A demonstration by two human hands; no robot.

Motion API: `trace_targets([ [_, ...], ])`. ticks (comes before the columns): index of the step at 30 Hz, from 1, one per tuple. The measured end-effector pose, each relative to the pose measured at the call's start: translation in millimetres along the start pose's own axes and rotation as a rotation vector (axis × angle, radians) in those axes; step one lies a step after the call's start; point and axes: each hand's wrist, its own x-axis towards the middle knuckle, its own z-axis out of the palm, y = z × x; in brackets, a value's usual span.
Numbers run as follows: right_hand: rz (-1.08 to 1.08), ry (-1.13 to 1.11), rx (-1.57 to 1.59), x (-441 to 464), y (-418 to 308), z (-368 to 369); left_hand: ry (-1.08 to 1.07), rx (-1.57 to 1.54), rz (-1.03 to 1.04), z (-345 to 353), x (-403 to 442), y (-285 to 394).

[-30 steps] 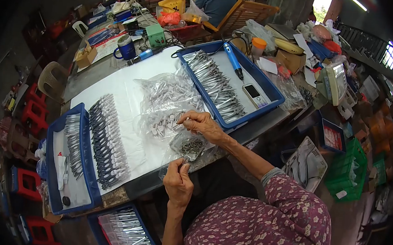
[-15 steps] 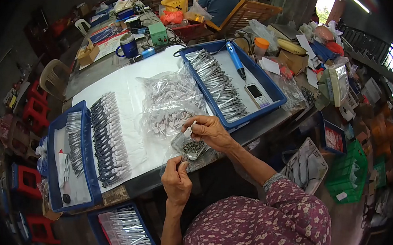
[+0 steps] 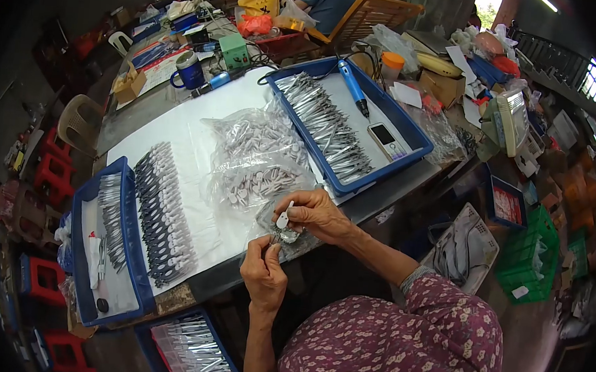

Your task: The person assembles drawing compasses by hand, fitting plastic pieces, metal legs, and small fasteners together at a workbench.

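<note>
My right hand (image 3: 320,216) pinches a small white plastic piece (image 3: 282,221) with a rounded end and a thin stem. Just below it, my left hand (image 3: 264,273) is closed at the fingertips on something small and dark, too small to name. The two sets of fingertips nearly meet over the table's front edge. Behind and partly under my right hand is a small clear tray of tiny metal parts (image 3: 289,236), largely covered. Farther back lie clear plastic bags (image 3: 259,145) full of similar white pieces.
A blue tray (image 3: 421,148) at the right holds metal tweezer-like parts, a blue electric screwdriver (image 3: 353,86) and a phone (image 3: 387,140). Rows of black-and-white assembled pieces (image 3: 164,218) lie left, beside another blue tray (image 3: 144,293). A person (image 3: 328,1) sits at the back.
My right hand has come down toward my left, bringing the white plastic piece close to the left fingertips. The small clear tray is now more covered.
</note>
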Motion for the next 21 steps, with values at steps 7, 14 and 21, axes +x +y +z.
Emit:
trace_targets([
  [7, -0.006, 0.011, 0.019, -3.0, 1.5, 0.0, -0.018, 0.013, -0.001, 1.2, 0.3, 3.3],
  [14, -0.001, 0.015, 0.031, -4.6, 2.8, 0.5, -0.028, -0.012, -0.026, 0.5, -0.5, 2.1],
  [21, -0.012, 0.005, -0.004, -3.8, 2.1, 2.6, -0.013, 0.006, 0.014, 0.2, -0.5, -0.1],
])
